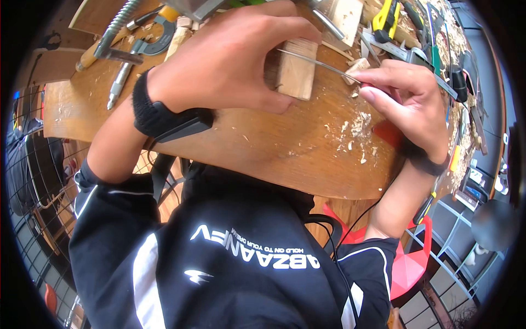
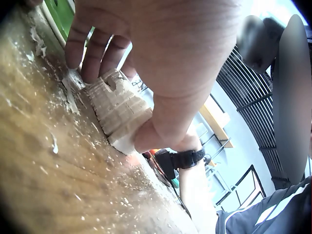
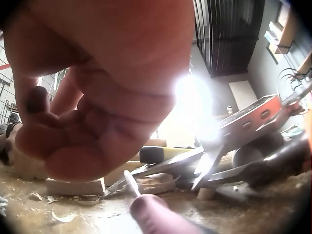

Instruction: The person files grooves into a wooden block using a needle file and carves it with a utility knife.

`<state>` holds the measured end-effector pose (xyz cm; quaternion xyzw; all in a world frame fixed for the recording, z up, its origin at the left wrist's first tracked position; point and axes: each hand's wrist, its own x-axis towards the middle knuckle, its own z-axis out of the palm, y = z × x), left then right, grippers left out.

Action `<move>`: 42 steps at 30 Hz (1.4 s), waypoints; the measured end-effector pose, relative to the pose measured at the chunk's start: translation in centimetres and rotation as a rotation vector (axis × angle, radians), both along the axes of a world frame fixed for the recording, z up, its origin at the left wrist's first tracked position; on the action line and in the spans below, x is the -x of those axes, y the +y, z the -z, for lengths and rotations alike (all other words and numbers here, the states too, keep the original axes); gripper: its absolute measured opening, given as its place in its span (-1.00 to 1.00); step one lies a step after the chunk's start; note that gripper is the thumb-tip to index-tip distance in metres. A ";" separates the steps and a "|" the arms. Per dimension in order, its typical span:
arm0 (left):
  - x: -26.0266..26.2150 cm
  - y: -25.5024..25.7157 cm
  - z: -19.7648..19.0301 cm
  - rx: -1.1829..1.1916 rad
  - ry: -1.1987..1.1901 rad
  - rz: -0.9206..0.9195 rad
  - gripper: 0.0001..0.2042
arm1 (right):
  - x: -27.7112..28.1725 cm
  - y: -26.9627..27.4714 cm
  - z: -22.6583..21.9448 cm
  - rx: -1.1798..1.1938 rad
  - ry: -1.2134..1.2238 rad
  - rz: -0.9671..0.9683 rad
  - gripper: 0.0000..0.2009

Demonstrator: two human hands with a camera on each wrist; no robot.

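Note:
A pale wooden block (image 1: 298, 74) lies on the brown table, its grooved, notched side showing in the left wrist view, where the block (image 2: 122, 109) is seen close up. My left hand (image 1: 219, 63) grips it from the ends, thumb at the near corner and fingers around the far end. Between the thumb and fingers of my right hand (image 1: 408, 96) is a slim tool with a thin metal shaft (image 1: 323, 64) and a reddish handle (image 1: 388, 133). The shaft reaches left across the block's top. In the right wrist view the tool's shaft (image 3: 130, 183) points away from the palm.
Wood shavings (image 1: 359, 129) litter the table right of the block. A micrometer (image 1: 156, 41) and a clamp screw (image 1: 118, 27) are at the far left. A yellow utility knife (image 1: 386, 22), a caliper (image 1: 392, 49) and wood offcuts crowd the far right.

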<state>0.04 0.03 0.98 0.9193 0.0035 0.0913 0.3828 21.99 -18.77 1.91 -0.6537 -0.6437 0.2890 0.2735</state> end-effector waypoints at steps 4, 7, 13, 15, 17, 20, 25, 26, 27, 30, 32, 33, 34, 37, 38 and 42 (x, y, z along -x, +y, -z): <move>0.4 0.2 0.1 -0.031 -0.040 -0.012 -0.33 | -1.4 -0.7 -0.1 -0.042 -0.034 -0.005 -0.80; 0.7 0.4 -0.9 -0.007 0.016 -0.011 -0.33 | -1.3 -0.8 -0.1 0.010 0.030 0.056 -0.80; 0.5 0.2 -0.1 0.067 -0.020 0.017 -0.32 | -1.5 -0.8 0.2 -0.044 0.015 0.016 -0.80; 0.6 0.1 -1.1 0.008 0.050 -0.012 -0.31 | -2.0 -1.0 -0.2 -0.044 0.004 0.044 -0.80; 0.4 0.1 -0.1 0.020 0.028 -0.019 -0.31 | -1.1 -0.4 0.4 -0.085 -0.006 0.026 -0.80; 0.1 -0.1 0.3 0.003 -0.031 -0.011 -0.31 | -0.1 0.1 0.2 -0.008 0.027 0.042 -0.81; -0.3 -0.1 -1.2 -0.001 0.111 0.014 -0.31 | -1.6 -0.7 0.3 -0.067 0.010 0.063 -0.83; -0.5 -0.2 -0.3 0.004 0.098 0.034 -0.31 | -1.0 -0.3 0.6 -0.059 0.048 0.049 -0.83; -0.5 -0.2 1.4 -0.073 -0.019 0.016 -0.32 | -0.6 0.0 0.9 -0.052 0.085 0.038 -0.83; -0.4 0.0 2.5 -0.119 -0.081 -0.025 -0.30 | -0.7 -0.4 1.8 -0.104 0.195 0.072 -0.85; -0.3 -0.1 2.9 -0.078 -0.051 -0.039 -0.30 | -1.4 -0.7 1.8 -0.146 0.204 0.090 -0.85; -0.2 -0.2 2.8 -0.058 -0.031 -0.051 -0.30 | -1.9 -0.7 1.9 -0.174 0.155 0.062 -0.85; -0.1 -0.2 2.7 -0.041 -0.011 -0.063 -0.30 | -2.1 -0.7 2.0 -0.204 0.106 0.032 -0.85; -0.3 0.1 2.8 -0.120 -0.079 -0.034 -0.31 | -0.3 0.0 2.0 -0.093 0.239 0.042 -0.85; -0.4 0.1 2.7 -0.119 -0.079 -0.031 -0.31 | -0.5 -0.1 1.8 -0.098 0.195 0.025 -0.85; -0.2 -0.1 2.4 -0.074 -0.011 -0.048 -0.31 | -1.6 -0.9 0.2 -0.011 0.134 0.081 -0.75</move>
